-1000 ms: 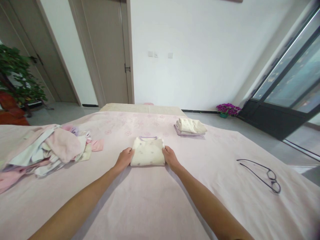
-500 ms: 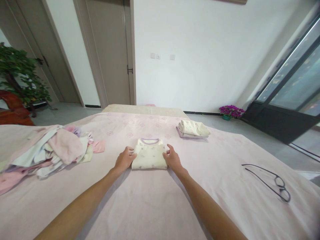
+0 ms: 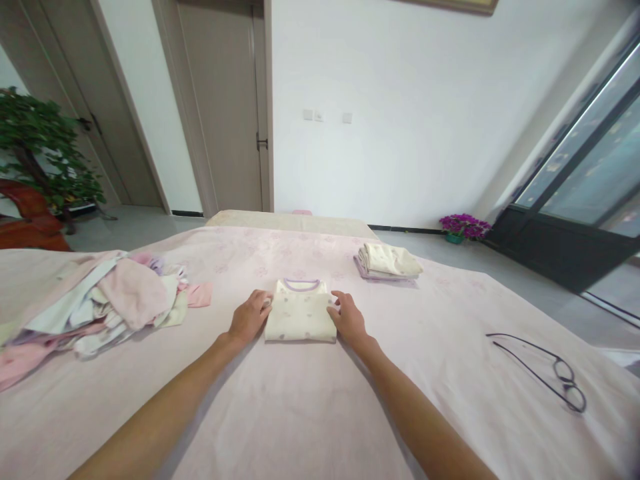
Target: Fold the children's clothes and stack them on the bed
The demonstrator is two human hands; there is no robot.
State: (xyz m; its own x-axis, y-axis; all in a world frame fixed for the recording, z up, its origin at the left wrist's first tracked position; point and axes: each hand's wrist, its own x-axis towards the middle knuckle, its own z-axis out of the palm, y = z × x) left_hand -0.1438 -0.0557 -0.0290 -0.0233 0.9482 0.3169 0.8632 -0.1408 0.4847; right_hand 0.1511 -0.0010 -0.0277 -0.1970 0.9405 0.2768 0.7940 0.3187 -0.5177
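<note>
Over at the person's twelve o'clock, a folded cream shirt (image 3: 301, 321) lies on the pale pink cloth (image 3: 300, 420), the left hand (image 3: 250, 315) at its nine and the right hand (image 3: 349, 317) at its three, both loosely released against its edges.

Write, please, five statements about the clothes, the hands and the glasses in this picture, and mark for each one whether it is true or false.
1. The left hand and the right hand are at opposite sides of the cream garment. True.
2. The cream garment lies spread out at full length. False: it is folded into a compact shape.
3. The folded stack lies beyond the cream garment, to the right. True.
4. The left hand rests on the folded stack. False: it is at the cream garment's left edge.
5. The glasses lie to the right of both hands. True.
</note>
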